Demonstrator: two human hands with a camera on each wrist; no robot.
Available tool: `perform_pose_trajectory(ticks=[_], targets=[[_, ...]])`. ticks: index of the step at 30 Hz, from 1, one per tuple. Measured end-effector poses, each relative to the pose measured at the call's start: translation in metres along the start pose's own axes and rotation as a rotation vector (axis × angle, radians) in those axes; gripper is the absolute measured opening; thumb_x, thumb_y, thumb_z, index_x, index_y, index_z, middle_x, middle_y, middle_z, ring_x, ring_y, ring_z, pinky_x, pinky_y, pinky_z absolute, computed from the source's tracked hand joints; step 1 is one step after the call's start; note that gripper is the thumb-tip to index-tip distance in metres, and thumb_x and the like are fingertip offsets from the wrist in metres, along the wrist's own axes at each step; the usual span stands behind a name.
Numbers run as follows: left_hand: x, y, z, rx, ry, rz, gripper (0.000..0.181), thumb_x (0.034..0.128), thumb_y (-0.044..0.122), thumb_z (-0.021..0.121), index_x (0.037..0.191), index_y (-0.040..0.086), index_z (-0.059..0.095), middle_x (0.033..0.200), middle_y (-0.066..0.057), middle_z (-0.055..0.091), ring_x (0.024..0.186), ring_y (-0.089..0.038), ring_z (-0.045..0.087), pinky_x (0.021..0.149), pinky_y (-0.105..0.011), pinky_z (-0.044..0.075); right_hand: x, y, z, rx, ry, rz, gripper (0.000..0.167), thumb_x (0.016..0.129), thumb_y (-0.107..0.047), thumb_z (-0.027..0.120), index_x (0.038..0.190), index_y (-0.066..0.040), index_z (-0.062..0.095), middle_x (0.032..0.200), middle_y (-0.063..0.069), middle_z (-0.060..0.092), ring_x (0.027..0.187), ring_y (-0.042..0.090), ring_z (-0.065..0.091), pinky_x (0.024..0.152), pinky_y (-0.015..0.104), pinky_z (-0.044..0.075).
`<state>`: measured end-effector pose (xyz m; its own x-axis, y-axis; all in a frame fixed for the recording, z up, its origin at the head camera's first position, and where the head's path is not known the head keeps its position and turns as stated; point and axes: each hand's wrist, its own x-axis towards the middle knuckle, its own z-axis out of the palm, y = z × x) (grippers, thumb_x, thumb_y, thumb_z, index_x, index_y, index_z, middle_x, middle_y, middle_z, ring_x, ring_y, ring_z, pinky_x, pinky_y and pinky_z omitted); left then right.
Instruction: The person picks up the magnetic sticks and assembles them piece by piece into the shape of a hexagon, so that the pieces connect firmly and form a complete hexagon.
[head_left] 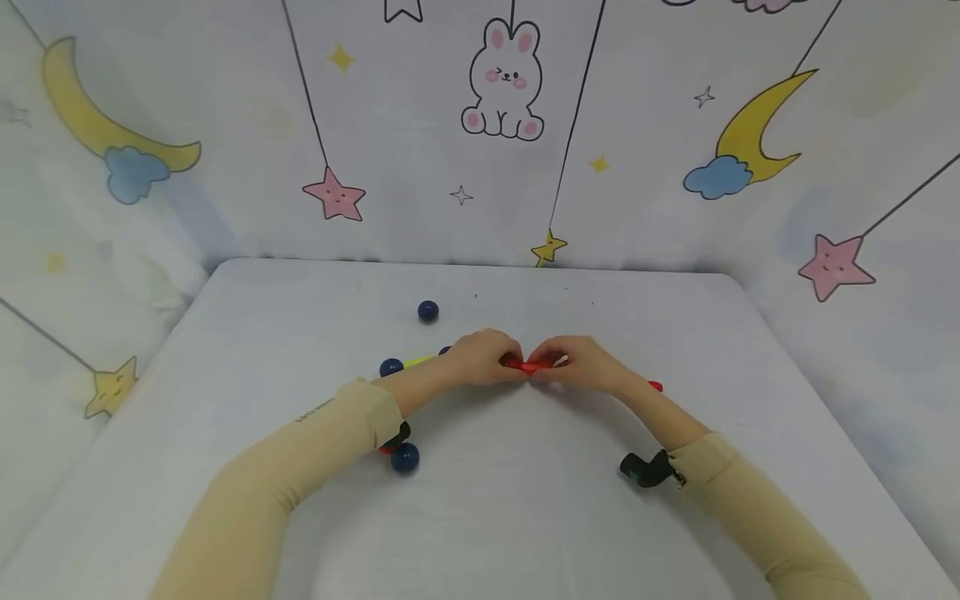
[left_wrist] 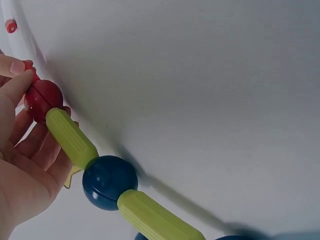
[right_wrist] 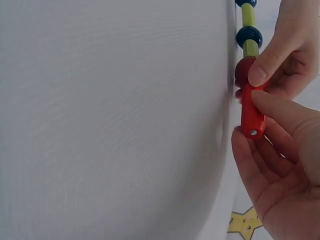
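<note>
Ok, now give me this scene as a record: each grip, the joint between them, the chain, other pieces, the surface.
Left grip: holds red ball
Right grip: pinches red rod
Joint: rod's end at the ball; contact partly hidden by left thumb
Chain from ball: yellow-green rod, blue ball, second yellow-green rod
Farther back: lone blue ball
By right forearm: red piece, mostly hidden
Surface: white table
</note>
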<state>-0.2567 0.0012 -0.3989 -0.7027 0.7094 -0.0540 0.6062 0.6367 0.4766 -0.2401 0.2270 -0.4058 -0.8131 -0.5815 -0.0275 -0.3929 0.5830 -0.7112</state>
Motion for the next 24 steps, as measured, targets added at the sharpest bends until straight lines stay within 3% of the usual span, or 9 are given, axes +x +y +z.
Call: perform_pose_trajectory(ticks=[6,12,18,24], targets=[[-0.011,-0.007,-0.005,-0.008,0.031,-0.045,0.018,0.0897,0.031,0.072,0.098,0.015,0.073,0.08,0.007,0.062,0.076,-0.011,0.053,0.065,-0.024,0.043,0.029,-0.005,0.001,-0.043,0.01,0.055,0.019,0.093,-0.028,0.066,0.107,-0.015,0.071,0.099,-0.005,0.069,0.095,0.014,0.062,0.083,0.035,0.051],[-0.02,-0.017,-0.006,0.009,0.052,-0.033,0.019,0.089,0.03,0.072,0.098,0.014,0.073,0.077,0.006,0.06,0.073,-0.011,0.052,0.062,-0.023,0.041,0.081,-0.009,0.007,0.05,0.001,0.12,0.029,0.097,-0.027,0.061,0.121,-0.011,0.065,0.113,0.004,0.065,0.099,0.02,0.062,0.084,0.035,0.051],[-0.029,-0.022,-0.007,0.025,0.069,-0.019,0.017,0.088,0.029,0.074,0.098,0.014,0.072,0.079,0.005,0.06,0.075,-0.012,0.052,0.063,-0.025,0.042,0.136,-0.018,0.022,0.021,-0.033,0.101,0.043,0.094,-0.027,0.066,0.132,-0.01,0.057,0.123,0.007,0.06,0.115,0.022,0.057,0.094,0.035,0.048],[-0.032,-0.021,-0.006,0.015,0.089,0.003,0.016,0.0883,0.026,0.073,0.097,0.012,0.073,0.079,0.005,0.061,0.074,-0.011,0.052,0.063,-0.023,0.042,0.169,-0.03,0.032,-0.049,-0.062,0.057,0.049,0.091,-0.026,0.07,0.135,-0.012,0.054,0.125,0.006,0.059,0.115,0.02,0.057,0.097,0.035,0.045]])
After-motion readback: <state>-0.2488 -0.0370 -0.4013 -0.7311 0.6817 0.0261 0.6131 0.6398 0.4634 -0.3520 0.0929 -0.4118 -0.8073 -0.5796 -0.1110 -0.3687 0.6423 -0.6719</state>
